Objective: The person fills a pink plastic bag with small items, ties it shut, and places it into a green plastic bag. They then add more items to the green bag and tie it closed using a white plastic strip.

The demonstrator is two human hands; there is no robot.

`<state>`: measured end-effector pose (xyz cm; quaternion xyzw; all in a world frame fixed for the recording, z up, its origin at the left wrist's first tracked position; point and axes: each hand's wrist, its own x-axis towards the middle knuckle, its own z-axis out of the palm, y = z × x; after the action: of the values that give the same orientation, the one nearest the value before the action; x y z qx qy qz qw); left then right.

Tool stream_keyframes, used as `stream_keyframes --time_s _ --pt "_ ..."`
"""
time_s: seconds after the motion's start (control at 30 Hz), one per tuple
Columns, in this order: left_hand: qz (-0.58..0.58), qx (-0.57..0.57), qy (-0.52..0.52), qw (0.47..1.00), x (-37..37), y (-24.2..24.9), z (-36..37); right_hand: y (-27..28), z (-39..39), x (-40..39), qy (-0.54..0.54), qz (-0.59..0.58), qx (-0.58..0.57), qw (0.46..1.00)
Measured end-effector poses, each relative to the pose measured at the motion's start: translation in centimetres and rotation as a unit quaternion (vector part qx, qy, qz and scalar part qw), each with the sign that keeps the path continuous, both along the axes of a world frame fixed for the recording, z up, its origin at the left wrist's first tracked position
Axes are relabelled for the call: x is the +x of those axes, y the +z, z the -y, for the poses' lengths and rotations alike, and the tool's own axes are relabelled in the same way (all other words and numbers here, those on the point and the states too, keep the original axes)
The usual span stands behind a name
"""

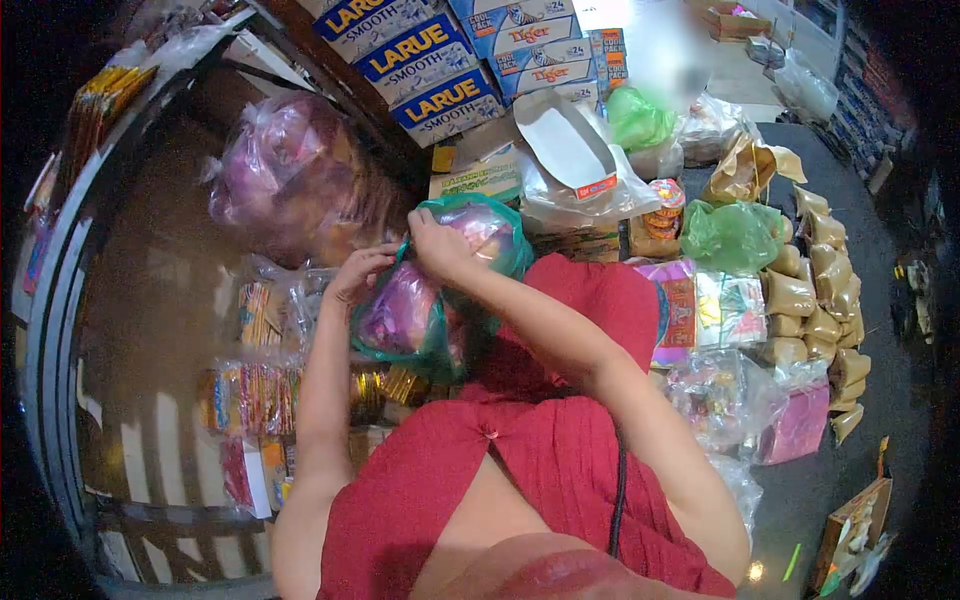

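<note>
A green plastic bag with pink and purple packets inside lies against the person's lap. At its upper left edge my left hand has its fingers bent around the green plastic. My right hand is closed on the bag's top, close beside the left one. The bag's contents show through the thin plastic, but I cannot make out single items. What lies beneath the bag is hidden.
A large clear bag of pink packets sits at the upper left. Blue beer cartons are stacked at the top. Brown pouches and a light green bag lie to the right. Wrapped bundles lie lower left.
</note>
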<state>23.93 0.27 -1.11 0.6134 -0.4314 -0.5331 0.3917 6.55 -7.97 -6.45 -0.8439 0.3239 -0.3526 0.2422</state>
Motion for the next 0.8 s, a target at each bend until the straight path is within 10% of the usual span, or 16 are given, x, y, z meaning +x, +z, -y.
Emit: stream_keyframes --time_s 0.17,0.8 --pt "0.245 -0.047 -0.040 0.967 -1.0 0.4 -0.5 -0.7 0.2 0.2 0.057 0.025 -0.061 0.996" --pt "0.133 -0.070 -0.024 0.988 1.6 -2.0 2.3 0.5 0.2 -0.7 0.085 -0.037 -0.010 0.996"
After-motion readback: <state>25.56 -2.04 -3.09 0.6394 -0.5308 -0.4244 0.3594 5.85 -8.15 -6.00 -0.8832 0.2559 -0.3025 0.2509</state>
